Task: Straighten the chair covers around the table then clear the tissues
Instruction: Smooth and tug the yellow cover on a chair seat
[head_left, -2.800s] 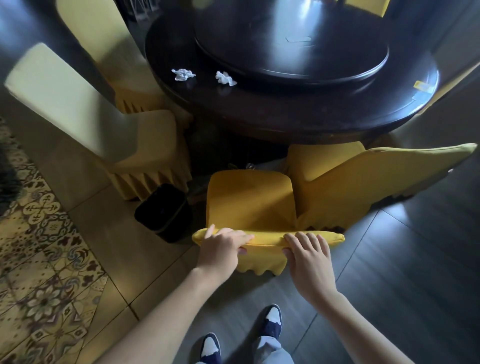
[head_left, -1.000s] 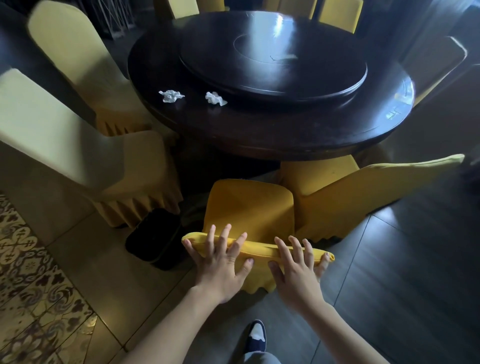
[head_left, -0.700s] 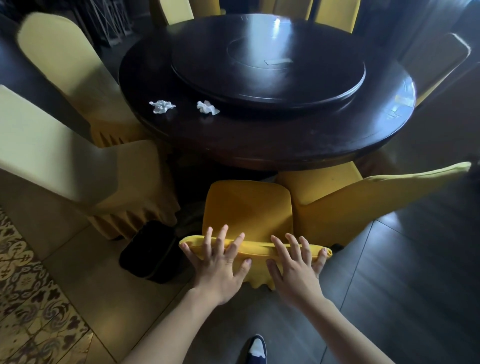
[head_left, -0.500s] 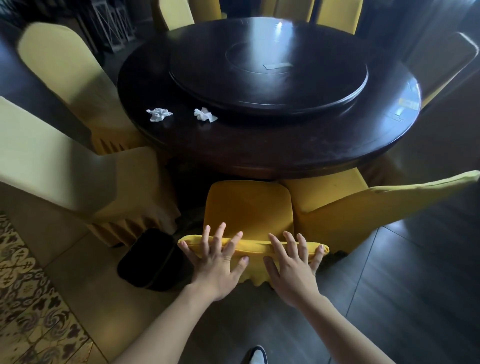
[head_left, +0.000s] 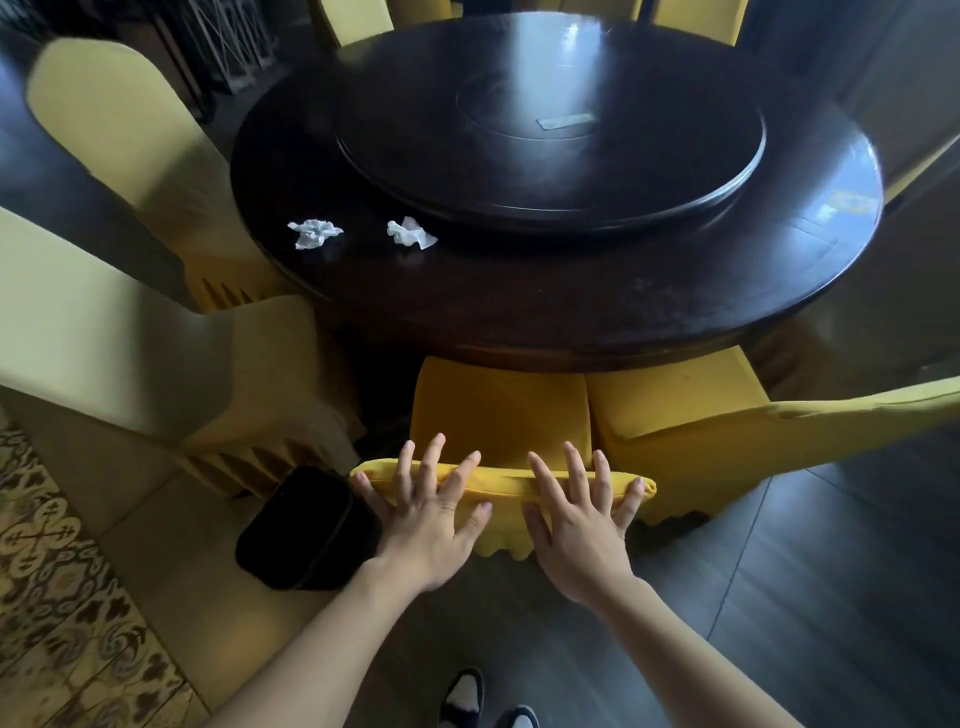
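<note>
A chair in a yellow cover (head_left: 501, 415) stands right below me, its seat tucked under the round dark table (head_left: 597, 306). My left hand (head_left: 426, 512) and my right hand (head_left: 576, 525) lie flat on the top of its backrest, fingers spread, gripping nothing. Two crumpled white tissues sit on the table's left part: one tissue (head_left: 313, 233) near the rim, the other tissue (head_left: 410, 234) beside the turntable.
More yellow-covered chairs ring the table: one at the right (head_left: 727, 421), two at the left (head_left: 171, 364) (head_left: 130, 130). A black bin (head_left: 306, 530) stands on the floor left of my chair. A dark turntable (head_left: 550, 140) fills the table's middle. A patterned floor strip (head_left: 57, 597) runs at the left.
My hands have gone from gripping the backrest top to lying flat on it with fingers spread. The view has lifted, so the table shows more fully.
</note>
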